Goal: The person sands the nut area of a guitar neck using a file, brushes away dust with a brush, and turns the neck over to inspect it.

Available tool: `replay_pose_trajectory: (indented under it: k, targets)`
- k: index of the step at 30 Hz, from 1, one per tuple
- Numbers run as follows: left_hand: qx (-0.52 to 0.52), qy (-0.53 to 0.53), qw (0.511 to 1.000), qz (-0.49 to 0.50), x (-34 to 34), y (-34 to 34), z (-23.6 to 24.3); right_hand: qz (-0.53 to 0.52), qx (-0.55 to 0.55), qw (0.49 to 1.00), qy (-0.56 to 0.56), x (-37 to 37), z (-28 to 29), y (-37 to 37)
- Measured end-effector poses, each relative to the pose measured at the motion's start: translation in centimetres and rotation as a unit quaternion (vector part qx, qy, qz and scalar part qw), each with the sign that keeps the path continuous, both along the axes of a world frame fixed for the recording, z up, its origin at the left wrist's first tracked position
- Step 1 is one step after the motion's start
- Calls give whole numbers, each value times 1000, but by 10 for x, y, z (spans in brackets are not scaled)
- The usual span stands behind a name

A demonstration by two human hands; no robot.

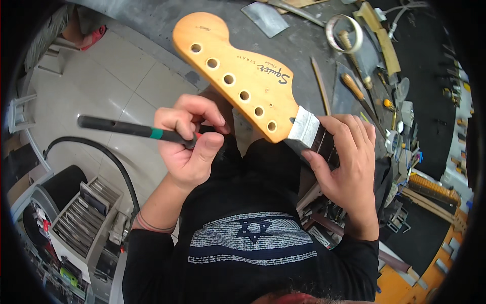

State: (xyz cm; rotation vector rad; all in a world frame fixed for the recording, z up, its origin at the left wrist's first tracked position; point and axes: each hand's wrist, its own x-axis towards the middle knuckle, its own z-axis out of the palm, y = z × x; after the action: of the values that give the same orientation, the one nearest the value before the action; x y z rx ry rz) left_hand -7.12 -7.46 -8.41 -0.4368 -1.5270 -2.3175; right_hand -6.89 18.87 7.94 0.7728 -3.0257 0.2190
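Observation:
A guitar neck's light wood headstock [243, 76] rises from the middle toward the upper left, with a row of round tuner holes along one edge and dark lettering on its face. Silver tape [305, 124] wraps the neck where headstock meets fretboard. My right hand [349, 152] is closed around the neck just past the tape, thumb on the near side. My left hand [187, 139], left of the headstock and apart from it, pinches a slim black rod-shaped tool [126, 129] with a green band. A bit of red shows by its fingertips; the tool's exact kind is unclear.
On the grey bench lie a tape roll [344, 33], a wooden-handled tool [353, 86], a thin stick [320, 83] and a metal sheet [265, 19]. At lower left stand a drawer of tools [83, 223] and a black hose [109, 152]. Another person's foot [93, 38] shows at upper left.

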Motion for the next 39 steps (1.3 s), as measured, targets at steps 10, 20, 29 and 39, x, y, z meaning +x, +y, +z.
replay_pose_trajectory:
  k: [10, 20, 29, 39]
  targets:
    - [47, 90, 995, -7, 57, 7, 65, 28, -57, 994, -88, 58, 85, 24]
    - [-59, 130, 990, 18, 104, 4, 117, 113, -116, 978, -135, 82, 116, 50]
    - [0, 194, 976, -104, 132, 14, 129, 110, -124, 979, -122, 131, 137, 66]
    - [73, 278, 853, -436, 141, 14, 143, 58, -104, 982, -147, 196, 177, 78]
